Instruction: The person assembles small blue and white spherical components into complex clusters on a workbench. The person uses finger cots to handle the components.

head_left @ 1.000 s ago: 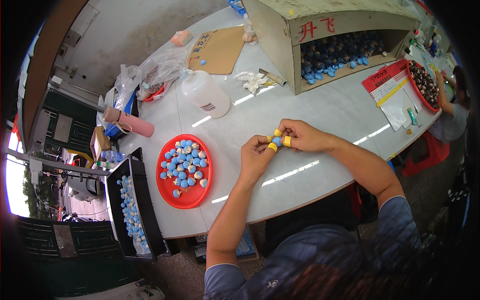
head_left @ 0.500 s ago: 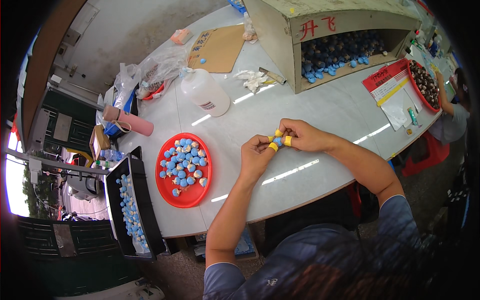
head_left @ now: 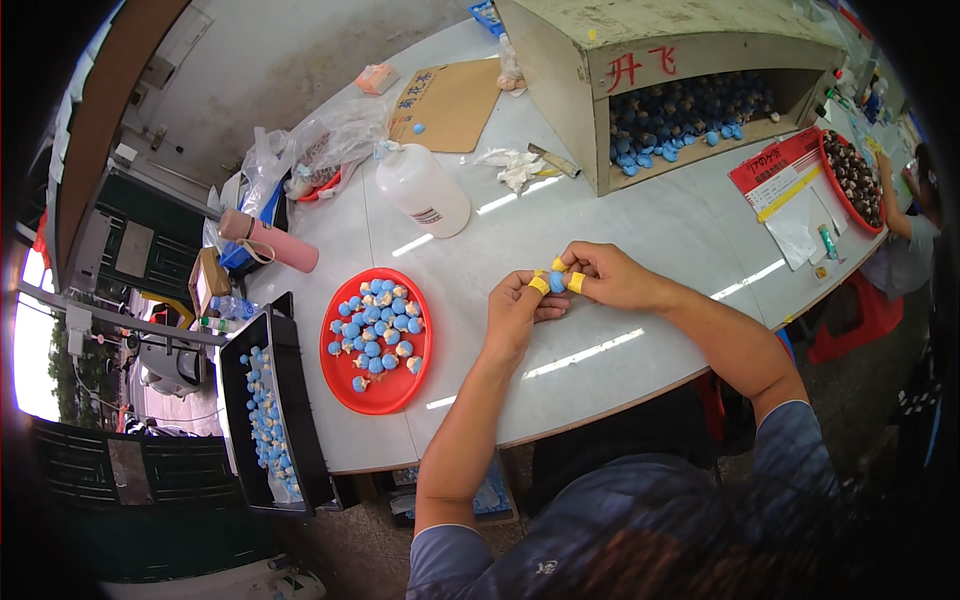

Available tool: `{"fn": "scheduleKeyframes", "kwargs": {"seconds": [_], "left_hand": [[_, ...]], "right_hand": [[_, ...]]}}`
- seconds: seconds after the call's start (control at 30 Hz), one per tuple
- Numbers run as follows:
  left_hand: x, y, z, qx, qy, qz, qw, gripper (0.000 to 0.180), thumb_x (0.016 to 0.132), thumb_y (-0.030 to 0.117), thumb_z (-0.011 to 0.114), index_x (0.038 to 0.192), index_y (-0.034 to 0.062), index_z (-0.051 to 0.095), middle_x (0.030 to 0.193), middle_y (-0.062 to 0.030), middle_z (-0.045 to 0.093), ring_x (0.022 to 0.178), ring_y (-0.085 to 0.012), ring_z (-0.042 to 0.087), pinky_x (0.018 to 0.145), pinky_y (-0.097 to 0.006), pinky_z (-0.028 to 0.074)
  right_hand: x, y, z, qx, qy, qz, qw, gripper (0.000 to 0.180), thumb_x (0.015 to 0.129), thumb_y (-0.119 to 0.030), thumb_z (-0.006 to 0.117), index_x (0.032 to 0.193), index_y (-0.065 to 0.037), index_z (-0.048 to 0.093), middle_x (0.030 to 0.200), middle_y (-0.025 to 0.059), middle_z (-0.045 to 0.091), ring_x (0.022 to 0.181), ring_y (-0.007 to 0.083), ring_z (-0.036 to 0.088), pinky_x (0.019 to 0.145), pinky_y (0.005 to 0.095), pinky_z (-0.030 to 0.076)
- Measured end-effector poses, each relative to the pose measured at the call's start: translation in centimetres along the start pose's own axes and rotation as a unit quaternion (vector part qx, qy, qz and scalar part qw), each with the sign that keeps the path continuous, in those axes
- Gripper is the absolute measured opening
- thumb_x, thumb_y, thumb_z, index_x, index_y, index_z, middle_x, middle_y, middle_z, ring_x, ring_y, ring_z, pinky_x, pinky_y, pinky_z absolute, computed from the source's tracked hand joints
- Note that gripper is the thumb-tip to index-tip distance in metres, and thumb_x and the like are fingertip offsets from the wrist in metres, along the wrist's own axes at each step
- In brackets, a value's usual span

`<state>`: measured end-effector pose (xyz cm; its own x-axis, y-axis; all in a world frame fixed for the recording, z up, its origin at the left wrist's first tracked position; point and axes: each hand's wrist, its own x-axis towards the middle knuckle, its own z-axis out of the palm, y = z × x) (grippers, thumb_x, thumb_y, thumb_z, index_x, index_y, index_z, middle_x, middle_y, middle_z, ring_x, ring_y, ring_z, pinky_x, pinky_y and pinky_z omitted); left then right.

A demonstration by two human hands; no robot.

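Observation:
Over the middle of the pale table, both my hands meet at a small blue ball-like piece (head_left: 557, 282). My left hand (head_left: 515, 305) pinches it from the left, and my right hand (head_left: 610, 275) grips it from the right. Yellow tape wraps several of my fingertips. The piece's underside is hidden by my fingers. Left of my hands sits a round red tray (head_left: 327, 370) with many blue-and-cream pieces of like size. Beyond my hands, a box-like bin (head_left: 550, 100) with an open front holds a heap of blue pieces.
A black crate (head_left: 300, 440) with more blue-and-cream pieces stands at the table's left end. Behind the tray are a pink bottle (head_left: 285, 248), a white plastic jug (head_left: 425, 190) and cardboard (head_left: 450, 105). At right, another person sits by a red tray of dark pieces (head_left: 850, 180).
My fingers have shifted on the blue piece, and more of it shows between them. My left hand's lower fingers have spread a little. The whole view has moved slightly.

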<state>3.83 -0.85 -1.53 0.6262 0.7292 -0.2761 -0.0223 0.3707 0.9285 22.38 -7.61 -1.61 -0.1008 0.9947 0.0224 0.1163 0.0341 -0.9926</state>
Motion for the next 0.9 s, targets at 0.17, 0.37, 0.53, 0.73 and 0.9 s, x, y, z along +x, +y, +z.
{"fn": "scheduleKeyframes", "kwargs": {"seconds": [0.17,0.37,0.53,0.73,0.9], "left_hand": [[0.23,-0.34,-0.4,-0.002,-0.006,-0.013,1.0,0.022,0.097,0.016,0.054,0.105,-0.0044,0.055,0.095,-0.015,0.067,0.081,-0.0181,0.068,0.072,-0.026,0.056],[0.09,-0.28,-0.37,-0.004,-0.021,-0.005,1.0,0.022,0.096,0.013,0.056,0.107,-0.005,0.055,0.095,-0.0144,0.068,0.083,-0.0178,0.069,0.072,-0.025,0.056],[0.09,-0.18,-0.17,0.024,-0.013,0.0,1.0,0.023,0.094,0.009,0.057,0.11,-0.0075,0.054,0.098,-0.0151,0.067,0.083,-0.0182,0.069,0.072,-0.025,0.056],[-0.08,-0.22,-0.01,0.033,-0.021,0.025,0.999,0.022,0.092,0.005,0.058,0.109,-0.0084,0.054,0.099,-0.0161,0.067,0.083,-0.0186,0.069,0.071,-0.025,0.057],[0.05,-0.71,-0.08,0.035,-0.014,0.032,0.999,0.02,0.091,0.002,0.057,0.108,-0.0091,0.054,0.098,-0.0165,0.066,0.083,-0.0193,0.069,0.071,-0.026,0.057]], "right_hand": [[0.01,-0.15,0.24,0.085,0.014,0.061,0.994,0.022,0.092,-0.003,0.052,0.113,0.002,0.052,0.086,0.0035,0.057,0.065,0.0068,0.053,0.054,0.0227,0.044],[0.06,0.05,0.25,0.067,0.024,0.058,0.996,0.018,0.095,-0.006,0.053,0.112,0.0,0.052,0.086,0.0025,0.057,0.06,0.0055,0.052,0.052,0.0204,0.043],[0.16,-0.12,0.24,0.067,0.015,0.062,0.996,0.013,0.092,-0.003,0.053,0.104,0.001,0.055,0.082,0.0033,0.059,0.059,0.0065,0.054,0.051,0.0219,0.044],[0.12,-0.44,-0.1,0.076,0.007,0.085,0.993,0.011,0.09,-0.002,0.054,0.101,0.0,0.055,0.081,0.0031,0.059,0.058,0.0061,0.053,0.05,0.0215,0.043],[0.16,-0.29,-0.09,0.071,0.004,0.084,0.994,0.011,0.089,-0.001,0.054,0.1,0.001,0.055,0.08,0.0034,0.059,0.058,0.0061,0.053,0.05,0.0214,0.044]]}}
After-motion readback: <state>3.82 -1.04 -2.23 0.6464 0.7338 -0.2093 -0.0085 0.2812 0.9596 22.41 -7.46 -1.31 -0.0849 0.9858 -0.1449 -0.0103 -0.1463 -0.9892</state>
